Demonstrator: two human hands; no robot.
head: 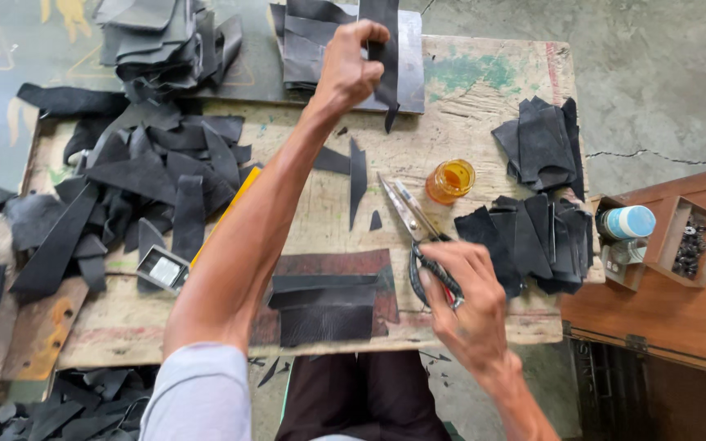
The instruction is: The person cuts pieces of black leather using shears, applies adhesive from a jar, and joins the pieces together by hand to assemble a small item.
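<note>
Bare wooden board (pixel 320 216) lies open mid-table, hemmed by black leather heaps (pixel 136 184) left and stacks (pixel 533 233) right, glass jar (pixel 451 180) between.

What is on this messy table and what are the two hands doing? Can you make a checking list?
Surface: worn wooden board with green and red paint marks.
Job's things: black leather strip held up; scissors lying on the board, blades open.
Clutter: black leather piles at left and right; small jar of orange liquid; dark folded pieces near the front edge; scraps on the floor.
Grippers: left hand pinches the strip; right hand grips the scissor handles.
Cables: nothing seen.
Surroundings: cracked concrete floor; wooden box with compartments at right.
</note>
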